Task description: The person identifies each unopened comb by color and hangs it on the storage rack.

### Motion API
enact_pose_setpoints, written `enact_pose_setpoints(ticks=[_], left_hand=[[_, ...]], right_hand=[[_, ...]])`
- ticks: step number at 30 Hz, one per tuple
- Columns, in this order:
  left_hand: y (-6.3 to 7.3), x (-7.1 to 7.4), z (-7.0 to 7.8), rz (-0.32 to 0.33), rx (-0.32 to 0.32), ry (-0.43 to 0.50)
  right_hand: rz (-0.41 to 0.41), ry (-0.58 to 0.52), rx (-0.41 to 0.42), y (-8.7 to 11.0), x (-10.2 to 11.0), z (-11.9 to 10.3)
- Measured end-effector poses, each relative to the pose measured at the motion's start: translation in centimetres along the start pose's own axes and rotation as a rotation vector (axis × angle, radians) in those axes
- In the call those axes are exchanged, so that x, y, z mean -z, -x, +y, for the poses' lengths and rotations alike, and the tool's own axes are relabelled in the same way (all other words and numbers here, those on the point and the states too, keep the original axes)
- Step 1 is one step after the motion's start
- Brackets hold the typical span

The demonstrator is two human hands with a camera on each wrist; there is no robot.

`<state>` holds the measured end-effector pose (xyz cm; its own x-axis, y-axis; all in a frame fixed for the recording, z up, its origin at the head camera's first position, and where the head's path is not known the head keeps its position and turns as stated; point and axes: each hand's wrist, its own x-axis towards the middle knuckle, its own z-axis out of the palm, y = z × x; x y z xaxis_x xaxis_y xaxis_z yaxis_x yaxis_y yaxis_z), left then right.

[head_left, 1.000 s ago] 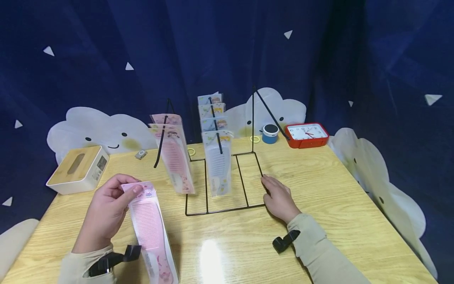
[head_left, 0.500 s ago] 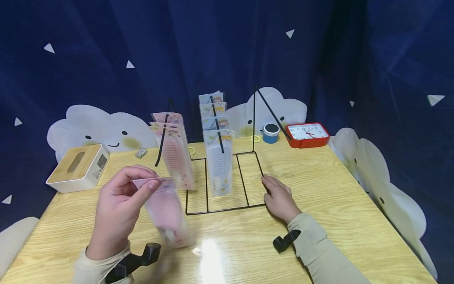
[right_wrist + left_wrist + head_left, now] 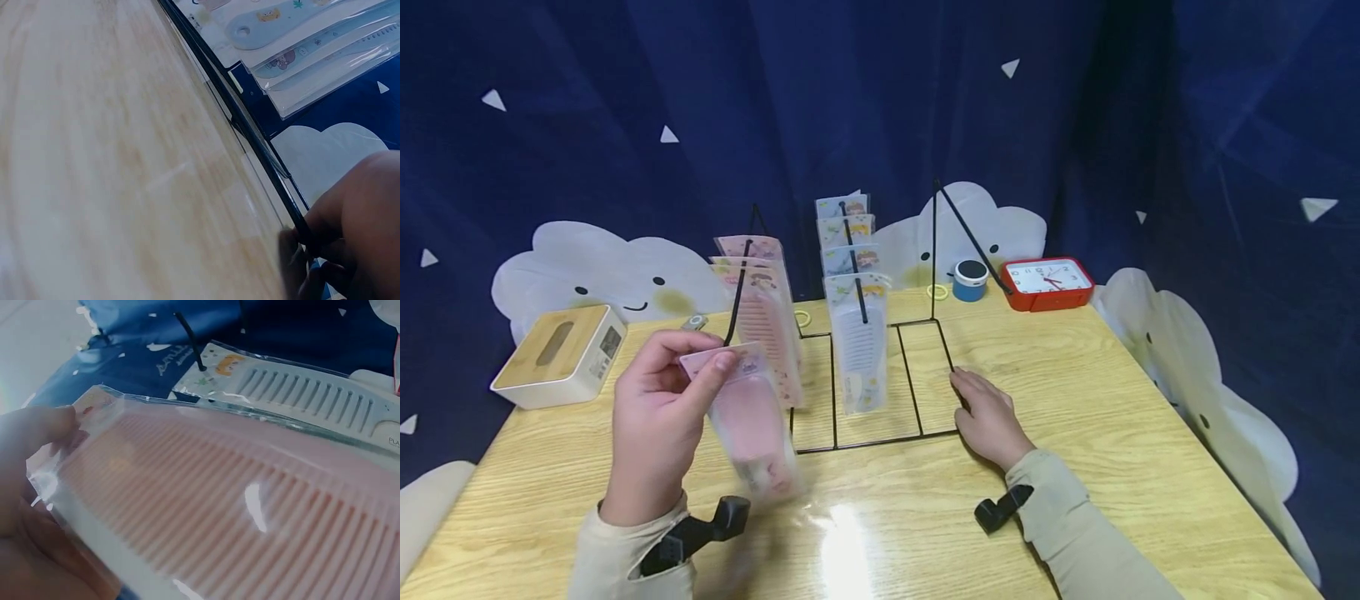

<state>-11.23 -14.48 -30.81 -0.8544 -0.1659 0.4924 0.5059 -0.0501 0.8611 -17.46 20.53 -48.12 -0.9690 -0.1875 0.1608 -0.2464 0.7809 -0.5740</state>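
My left hand [image 3: 658,417] pinches the top of a pink comb in a clear packet [image 3: 752,425], thumb in front. The packet's upper edge is at the tip of the left hook of a black wire display rack [image 3: 934,250]; whether the hook passes through it I cannot tell. Two packaged pink combs [image 3: 763,325] hang farther back on that hook. Several packaged pale blue and white combs [image 3: 859,350] hang on the middle hook. At the right side of the rack's base, my right hand [image 3: 992,421] grips the wire; the right wrist view shows the fingers [image 3: 325,219] around it.
The right hook of the rack carries nothing. Behind it stand a blue round speaker [image 3: 970,282] and a red alarm clock [image 3: 1048,283]. A white box with a wooden lid [image 3: 557,358] is at the left, near a small grey gadget [image 3: 696,322]. Yellow rings [image 3: 936,292] lie behind the rack.
My left hand has raised the packaged pink comb and carried it rightward to the left hook's tip. The comb has swung toward the rack. My right hand stays on the base.
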Motion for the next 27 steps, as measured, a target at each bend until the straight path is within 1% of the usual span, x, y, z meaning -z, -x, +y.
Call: enact_pose_setpoints(ticks=[3, 6, 9, 13, 16, 18, 21, 24, 27], left_hand=[[-0.4, 0.0, -0.1, -0.001, 0.022, -0.013], [-0.7, 0.0, -0.4, -0.033, 0.019, 0.025], [-1.0, 0.2, -0.9, -0.117, -0.013, 0.117], [-1.4, 0.6, -1.5, -0.246, -0.058, 0.281], [-1.6, 0.7, -1.7, -0.278, -0.058, 0.323], [-1.7, 0.7, -1.8, -0.261, -0.037, 0.311], [-2.0, 0.5, -1.8, -0.205, 0.013, 0.241], [-2.6, 0.2, -1.9, -0.134, 0.055, 0.145], [-3.6, -0.1, -2.2, -0.067, 0.070, 0.053]], right_hand=[[0.000, 0.000, -0.001, 0.1, 0.0, 0.0], [0.000, -0.001, -0.002, 0.1, 0.1, 0.0], [0.000, 0.000, 0.003, 0.2, 0.1, 0.0], [0.000, 0.001, 0.009, 0.2, 0.1, 0.0], [0.001, 0.000, 0.011, 0.1, 0.1, 0.0], [0.000, 0.000, 0.012, 0.1, 0.1, 0.0], [-0.001, 0.001, 0.011, 0.1, 0.2, -0.1], [-0.004, 0.005, 0.010, 0.1, 0.3, -0.2], [-0.006, 0.008, 0.008, 0.0, 0.2, -0.2]])
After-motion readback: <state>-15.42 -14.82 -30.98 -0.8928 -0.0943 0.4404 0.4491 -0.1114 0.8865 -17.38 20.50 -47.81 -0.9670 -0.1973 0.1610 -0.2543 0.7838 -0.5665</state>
